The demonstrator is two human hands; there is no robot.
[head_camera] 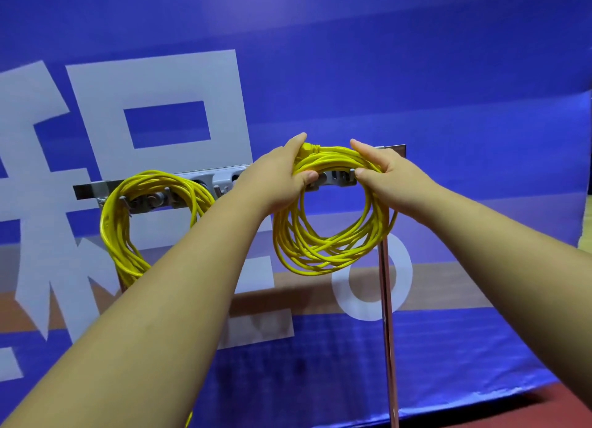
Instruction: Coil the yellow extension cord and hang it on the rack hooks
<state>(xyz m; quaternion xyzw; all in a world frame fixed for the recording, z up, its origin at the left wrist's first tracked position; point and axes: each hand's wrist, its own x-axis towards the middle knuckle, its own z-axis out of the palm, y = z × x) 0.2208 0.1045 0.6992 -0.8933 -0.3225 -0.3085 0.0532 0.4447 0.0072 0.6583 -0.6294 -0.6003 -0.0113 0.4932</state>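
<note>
A coiled yellow extension cord [323, 245] hangs in front of the right half of the grey metal rack [221, 179]. My left hand [275, 177] grips the top left of this coil, thumb under the strands, near a yellow plug end [307, 147]. The top right of the coil sits in my right hand [387, 174], fingers over the strands and thumb beneath. Whether the coil rests on a hook [351, 175] I cannot tell. A second yellow coil [128, 222] hangs from the rack's left hooks.
The rack stands on a shiny metal post [387, 315] at its right side. Behind it stretches a blue banner [416, 75] with large white characters. A strip of red floor [544, 405] shows at the bottom right.
</note>
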